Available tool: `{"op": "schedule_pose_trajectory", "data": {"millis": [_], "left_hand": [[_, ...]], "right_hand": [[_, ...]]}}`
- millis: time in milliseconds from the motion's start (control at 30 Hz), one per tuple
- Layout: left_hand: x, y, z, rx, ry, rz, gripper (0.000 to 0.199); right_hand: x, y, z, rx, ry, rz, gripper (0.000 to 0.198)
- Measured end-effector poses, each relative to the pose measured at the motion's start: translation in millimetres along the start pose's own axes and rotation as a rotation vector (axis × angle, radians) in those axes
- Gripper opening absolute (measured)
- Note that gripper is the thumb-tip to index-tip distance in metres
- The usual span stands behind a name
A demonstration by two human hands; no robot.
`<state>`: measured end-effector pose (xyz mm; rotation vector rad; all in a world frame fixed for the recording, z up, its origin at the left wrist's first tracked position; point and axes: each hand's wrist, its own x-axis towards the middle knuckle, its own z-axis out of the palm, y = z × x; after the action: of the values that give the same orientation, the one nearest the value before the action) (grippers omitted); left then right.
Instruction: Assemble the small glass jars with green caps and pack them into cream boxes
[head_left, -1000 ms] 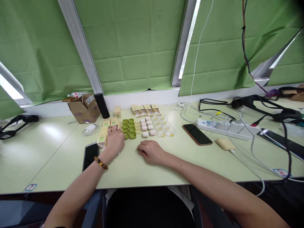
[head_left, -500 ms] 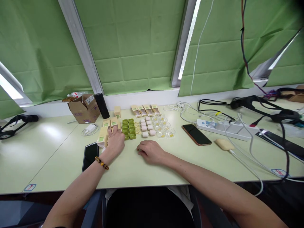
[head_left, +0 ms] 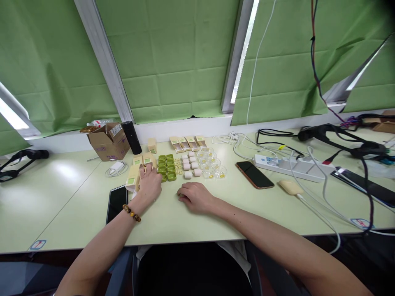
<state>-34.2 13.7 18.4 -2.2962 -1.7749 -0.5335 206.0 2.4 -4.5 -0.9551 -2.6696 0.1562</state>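
My left hand (head_left: 150, 183), with a beaded bracelet (head_left: 131, 213) at the wrist, is over a group of small cream boxes with green labels. Its fingers bend down around a box mostly hidden beneath them; another cream box (head_left: 132, 176) stands just left of it. Right of this hand sit small green square trays (head_left: 171, 176) in two columns. Beside them lie tiny yellow pieces (head_left: 178, 167), then pale pink rounded blocks (head_left: 196, 173) and clear cups (head_left: 220, 172) with yellow centres. On the table in front, my right hand (head_left: 195, 197) rests with fingers curled, holding nothing visible.
Opened cream cartons (head_left: 191, 143) lie along the back. A cardboard box (head_left: 109, 142) and black cylinder (head_left: 131, 137) stand at back left. Phones lie left (head_left: 117, 202) and right (head_left: 254, 174). A power strip (head_left: 288, 167) with tangled cables occupies the right.
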Motion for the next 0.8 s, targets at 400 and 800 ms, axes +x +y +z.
{"op": "schedule_pose_trajectory", "data": {"millis": [400,800], "left_hand": [[6,-10,-34,-0.183,0.476,-0.14,0.012],[23,-46,-55,-0.533,0.721,-0.312,0.014]], "right_hand": [[-3,2,-6,0.019,-0.052,-0.038,0.019],[-4,3,-5,0.012,-0.062,-0.061,0.024]]}}
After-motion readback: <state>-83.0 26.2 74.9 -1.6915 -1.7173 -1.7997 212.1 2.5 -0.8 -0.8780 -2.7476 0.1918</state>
